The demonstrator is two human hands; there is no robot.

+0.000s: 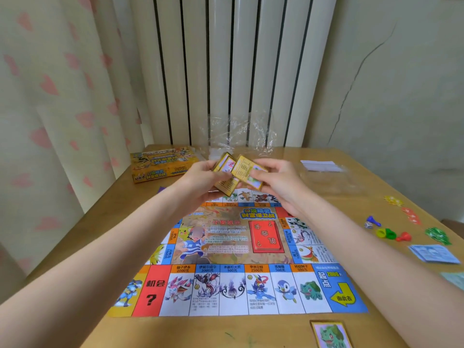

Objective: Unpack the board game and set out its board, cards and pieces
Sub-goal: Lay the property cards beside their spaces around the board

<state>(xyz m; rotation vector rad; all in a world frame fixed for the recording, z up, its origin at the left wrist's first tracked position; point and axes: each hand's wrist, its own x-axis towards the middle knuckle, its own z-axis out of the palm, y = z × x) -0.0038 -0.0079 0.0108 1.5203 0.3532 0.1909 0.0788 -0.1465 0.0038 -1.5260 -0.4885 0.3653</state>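
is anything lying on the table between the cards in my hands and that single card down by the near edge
Yes: the board covers the table between the gold-bordered cards and the single card, with a red deck on its centre.

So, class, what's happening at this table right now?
A person is setting out a board game. The left hand and the right hand each hold part of a stack of yellow-bordered picture cards above the far edge of the colourful paper game board, spread flat on the wooden table. A red card deck sits on the board. Small plastic pawns lie to the right, and the yellow game box sits at far left.
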